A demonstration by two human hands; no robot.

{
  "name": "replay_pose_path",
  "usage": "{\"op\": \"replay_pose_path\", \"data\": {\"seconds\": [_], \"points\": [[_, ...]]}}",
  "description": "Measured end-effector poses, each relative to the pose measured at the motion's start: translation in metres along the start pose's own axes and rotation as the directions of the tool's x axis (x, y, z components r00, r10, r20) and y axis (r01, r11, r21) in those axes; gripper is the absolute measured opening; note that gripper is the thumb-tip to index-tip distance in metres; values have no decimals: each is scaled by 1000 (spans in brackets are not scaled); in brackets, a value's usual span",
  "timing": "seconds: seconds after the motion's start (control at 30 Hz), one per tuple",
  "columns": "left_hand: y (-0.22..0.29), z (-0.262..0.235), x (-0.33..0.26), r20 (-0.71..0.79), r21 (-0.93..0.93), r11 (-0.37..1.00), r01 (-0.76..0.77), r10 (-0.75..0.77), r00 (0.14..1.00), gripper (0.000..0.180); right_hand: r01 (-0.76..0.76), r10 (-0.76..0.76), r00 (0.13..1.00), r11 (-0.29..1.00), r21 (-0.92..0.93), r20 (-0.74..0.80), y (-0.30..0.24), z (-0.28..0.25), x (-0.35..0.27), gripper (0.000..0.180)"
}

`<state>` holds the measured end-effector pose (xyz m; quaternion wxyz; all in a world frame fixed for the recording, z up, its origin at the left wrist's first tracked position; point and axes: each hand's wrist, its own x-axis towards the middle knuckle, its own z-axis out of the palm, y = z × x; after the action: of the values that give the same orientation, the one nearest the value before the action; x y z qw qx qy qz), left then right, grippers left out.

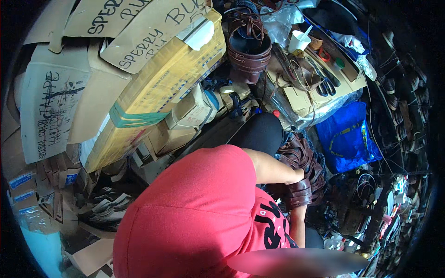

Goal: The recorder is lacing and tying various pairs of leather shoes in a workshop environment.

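My left arm, in a red sleeve, reaches right to a brown leather shoe upper [298, 193]. My left hand [295, 175] is closed at its top edge, though the fingertips do not show. From below, my right forearm [299, 227] runs up to the same upper, and the leather hides the right hand and its fingers. Just beyond lies a bundle of brown leather shoe uppers [300, 150], heaped beside my dark-clad knee [259, 132].
Cardboard cartons [51, 111] and a long yellow box [181, 65] with green tape fill the left. Brown laced shoe uppers [249, 53] stand stacked at the top. A white cup [299, 41] stands behind cardboard with black-handled tools [327, 83]. A blue bag [350, 136] lies right.
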<state>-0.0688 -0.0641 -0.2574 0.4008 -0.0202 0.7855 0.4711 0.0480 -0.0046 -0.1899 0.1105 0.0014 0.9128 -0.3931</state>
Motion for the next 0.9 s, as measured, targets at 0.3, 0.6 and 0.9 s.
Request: {"op": "replay_pose_path", "data": {"seconds": [0.3, 0.6, 0.9], "points": [[8, -20, -2, 182, 112, 964, -241, 219, 959, 18, -405, 418, 897, 652, 641, 142, -33, -33, 4, 36], [17, -28, -20, 378, 185, 962, -202, 120, 918, 13, -180, 226, 970, 427, 886, 88, 14, 13, 20, 36], [13, -22, -15, 375, 184, 931, -314, 229, 898, 15, 102, 146, 949, 699, 708, -280, 87, 64, 13, 40]]}}
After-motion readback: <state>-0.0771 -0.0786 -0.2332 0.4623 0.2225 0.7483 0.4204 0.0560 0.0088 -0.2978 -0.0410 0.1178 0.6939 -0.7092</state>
